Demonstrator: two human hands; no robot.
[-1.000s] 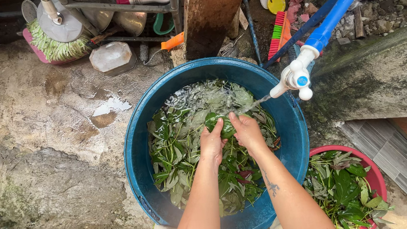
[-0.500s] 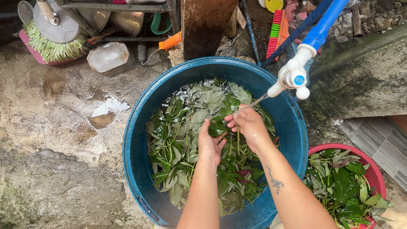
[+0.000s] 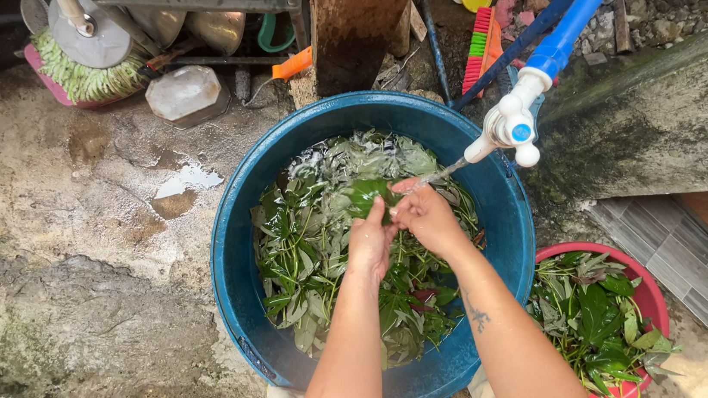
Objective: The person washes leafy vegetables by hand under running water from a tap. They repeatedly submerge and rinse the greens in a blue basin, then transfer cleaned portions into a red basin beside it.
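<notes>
At frame centre, a broad dark green leaf (image 3: 368, 196) is pinched between left hand (image 3: 370, 245) and right hand (image 3: 427, 218), both closed on it, under the white plastic tap (image 3: 510, 128). Rinsing step, judged. Below: round blue plastic tub (image 3: 235, 262); lower right, red basin (image 3: 645, 288).

The single head camera looks almost straight down from above the person, close over a blue tub (image 3: 239, 262) that fills the middle of the frame. The forearms enter from the bottom edge, and the view reaches the tap (image 3: 507, 128) and a red basin (image 3: 653, 296) at right.
</notes>
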